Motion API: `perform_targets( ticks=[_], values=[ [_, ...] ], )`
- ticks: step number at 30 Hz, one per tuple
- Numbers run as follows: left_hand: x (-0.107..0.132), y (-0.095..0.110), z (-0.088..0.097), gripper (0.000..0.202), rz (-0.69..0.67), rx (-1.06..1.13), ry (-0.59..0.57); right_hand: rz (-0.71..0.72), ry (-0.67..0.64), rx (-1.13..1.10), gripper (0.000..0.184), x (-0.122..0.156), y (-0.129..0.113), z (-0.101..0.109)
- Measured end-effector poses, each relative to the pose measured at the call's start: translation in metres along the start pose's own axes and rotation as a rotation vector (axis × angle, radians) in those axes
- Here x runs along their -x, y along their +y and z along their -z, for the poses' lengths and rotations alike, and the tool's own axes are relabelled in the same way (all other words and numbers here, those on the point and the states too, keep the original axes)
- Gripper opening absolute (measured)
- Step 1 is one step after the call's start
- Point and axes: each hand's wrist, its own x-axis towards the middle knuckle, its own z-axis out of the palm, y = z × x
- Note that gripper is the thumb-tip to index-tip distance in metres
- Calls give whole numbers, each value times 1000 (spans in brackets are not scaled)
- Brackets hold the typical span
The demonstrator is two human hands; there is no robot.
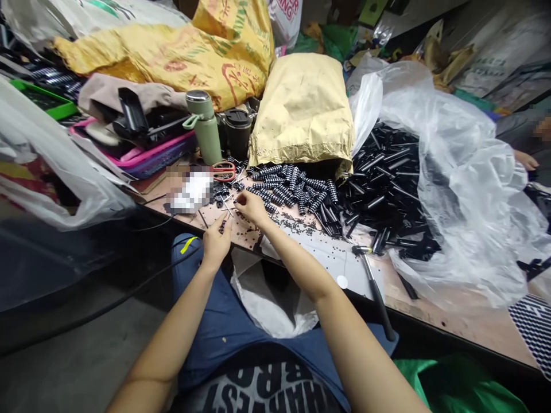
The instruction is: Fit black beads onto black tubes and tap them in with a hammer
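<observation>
My left hand (216, 241) is closed at the table's front edge, with a small black ribbed piece (222, 226) between its fingers. Just right of it, my right hand (253, 207) is pinched; something small and dark seems to be at its fingertips, too small to name. Thin metal rods (226, 207) cross by the fingertips of both hands. A heap of black ribbed tubes with pale dots (295, 186) lies beyond my right hand. Many tiny black bits (297, 225) are scattered around it. Red-handled scissors (224, 170) lie behind the hands.
A hammer (373, 284) rests at the front edge on a white sheet (329, 259). Smooth black tubes (383, 178) spill from a clear plastic bag (465, 172). A green flask (204, 129), a dark cup (237, 135) and a paper sack (305, 106) stand behind. Another person's hand (526, 159) shows far right.
</observation>
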Motion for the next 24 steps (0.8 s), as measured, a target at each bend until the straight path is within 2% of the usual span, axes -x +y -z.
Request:
perform_targets(
  ticks=[3,5,9,13,16,18,20,24],
  values=[
    [1,6,-8,43,-56,4,-66,-11,7,-338,13,26,7,18],
    [6,11,-15,42,-90,14,-106,-12,5,-449,13,42,11,28],
    [15,19,-25,43,-141,-12,-141,-18,45,-454,15,66,14,43],
    [16,22,-22,46,-137,1,-129,153,-2,-349,22,75,11,45],
    [12,19,-12,45,-124,47,-12,264,-3,-244,21,60,1,32],
    [9,14,-3,41,-115,55,89,303,36,-74,20,38,-9,15],
    [8,7,5,38,-94,47,162,330,10,165,19,13,-18,-5],
    [6,-6,17,38,-54,22,211,353,-76,486,19,-21,-29,-35]
  ],
)
